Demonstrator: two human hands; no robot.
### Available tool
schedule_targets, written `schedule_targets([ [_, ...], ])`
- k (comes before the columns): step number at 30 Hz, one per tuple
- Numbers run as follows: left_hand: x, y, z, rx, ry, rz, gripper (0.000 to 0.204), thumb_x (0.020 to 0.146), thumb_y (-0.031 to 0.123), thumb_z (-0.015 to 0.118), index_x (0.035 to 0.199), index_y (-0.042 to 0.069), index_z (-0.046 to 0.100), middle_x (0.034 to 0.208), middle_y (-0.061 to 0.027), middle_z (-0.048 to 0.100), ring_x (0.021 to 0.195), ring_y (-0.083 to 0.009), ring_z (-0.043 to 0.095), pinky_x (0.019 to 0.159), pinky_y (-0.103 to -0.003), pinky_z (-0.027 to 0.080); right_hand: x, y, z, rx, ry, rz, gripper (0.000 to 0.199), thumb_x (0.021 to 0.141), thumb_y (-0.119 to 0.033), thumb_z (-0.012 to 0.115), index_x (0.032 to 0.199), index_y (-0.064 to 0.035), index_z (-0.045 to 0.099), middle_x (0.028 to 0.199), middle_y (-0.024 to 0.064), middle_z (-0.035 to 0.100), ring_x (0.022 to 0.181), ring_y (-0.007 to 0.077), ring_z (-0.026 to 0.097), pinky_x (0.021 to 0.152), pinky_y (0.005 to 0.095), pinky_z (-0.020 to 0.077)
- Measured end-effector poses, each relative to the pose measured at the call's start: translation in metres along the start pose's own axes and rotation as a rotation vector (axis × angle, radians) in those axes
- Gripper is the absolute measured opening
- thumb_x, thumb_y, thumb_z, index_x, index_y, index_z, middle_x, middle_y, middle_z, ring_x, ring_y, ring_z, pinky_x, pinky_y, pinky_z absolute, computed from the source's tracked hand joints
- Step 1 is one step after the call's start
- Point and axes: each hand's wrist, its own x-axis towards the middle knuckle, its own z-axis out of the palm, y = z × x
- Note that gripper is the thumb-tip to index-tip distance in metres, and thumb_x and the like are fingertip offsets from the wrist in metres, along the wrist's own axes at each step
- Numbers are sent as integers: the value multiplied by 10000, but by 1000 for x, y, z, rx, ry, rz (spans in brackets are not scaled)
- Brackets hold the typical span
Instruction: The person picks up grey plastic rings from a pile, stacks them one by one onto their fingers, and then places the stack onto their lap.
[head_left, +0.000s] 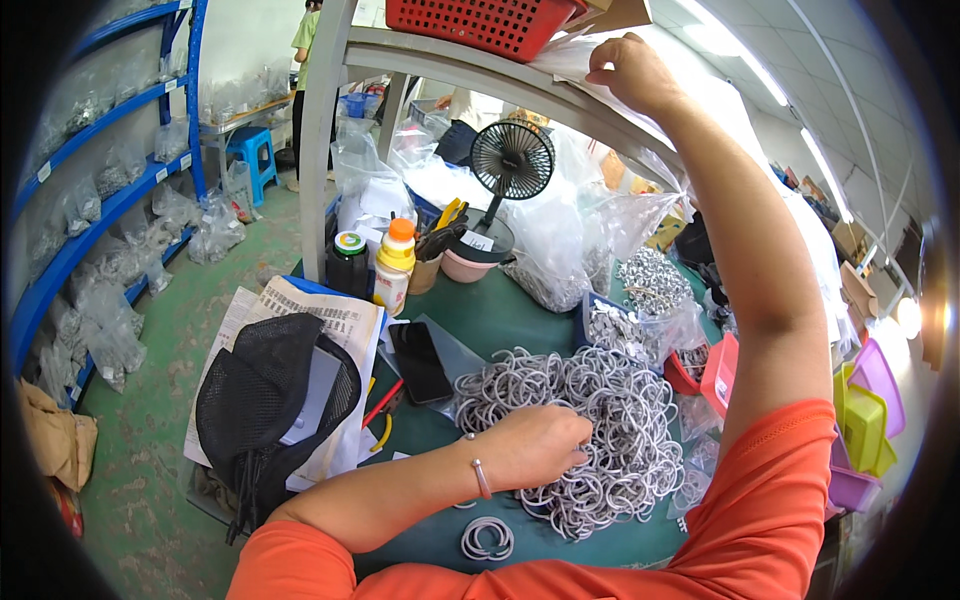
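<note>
Hands are apart: the left hand (540,441) curls on the grey ring pile (622,425) at five o'clock, the right hand (634,76) is raised at one o'clock, beside the shelf (440,57). Bare green tabletop (485,322) opens at centre. Whether either grips, I cannot tell.

Over at the left side of the worktop (455,322), a newspaper (272,300) carries rows of dark printed characters, too small for me to make out. The orange-capped bottle (391,284) has printing I can't read either; a white sticker (477,241) below the fan (512,160) and white tags (186,161) along the blue shelving (130,196) are just as illegible.
</note>
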Motion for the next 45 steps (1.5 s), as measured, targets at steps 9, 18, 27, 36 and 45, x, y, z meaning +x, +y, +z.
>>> schedule_targets([
  [9, 20, 1, -24, 135, 174, 118, 159, 810, 180, 603, 767, 27, 594, 760, -150, 602, 740, -333, 597, 677, -425, 481, 7, 11, -10, 214, -106, 11, 219, 789, -17, 588, 994, -59, 650, 961, 143, 663, 856, 258, 643, 783, 355, 493],
  [18, 120, -27, -180, 677, 931, 227, 129, 784, 38, 554, 905, 20, 596, 927, -142, 604, 849, -343, 583, 749, -415, 478, 5, 14, -15, -10, -173, -80, 140, 813, -73, 602, 949, -43, 602, 840, 137, 649, 774, 288, 615, 707, 372, 477],
  [27, 156, -45, -223, 1022, 823, 38, 357, 716, 4, 552, 1068, 55, 583, 1126, -93, 558, 999, -302, 552, 827, -428, 454, 1, 21, -1, 40, 13, -223, 151, 801, -45, 589, 944, -39, 639, 857, 133, 634, 824, 311, 608, 722, 368, 482],
  [36, 148, -49, -223, 1048, 808, -80, 372, 734, 27, 550, 1090, 119, 610, 1140, -105, 524, 1002, -320, 541, 816, -476, 447, -2, -3, -4, -205, -14, -216, 233, 745, -53, 617, 966, -84, 684, 1000, 83, 597, 983, 269, 574, 799, 381, 475],
  [45, 145, -56, -230, 1142, 743, -79, 384, 750, 27, 541, 1109, 151, 598, 1111, -66, 542, 1001, -293, 556, 812, -460, 460, 11, -4, 34, -486, 122, -101, 89, 740, -103, 590, 767, -36, 643, 948, 84, 615, 919, 244, 552, 734, 395, 457],
])
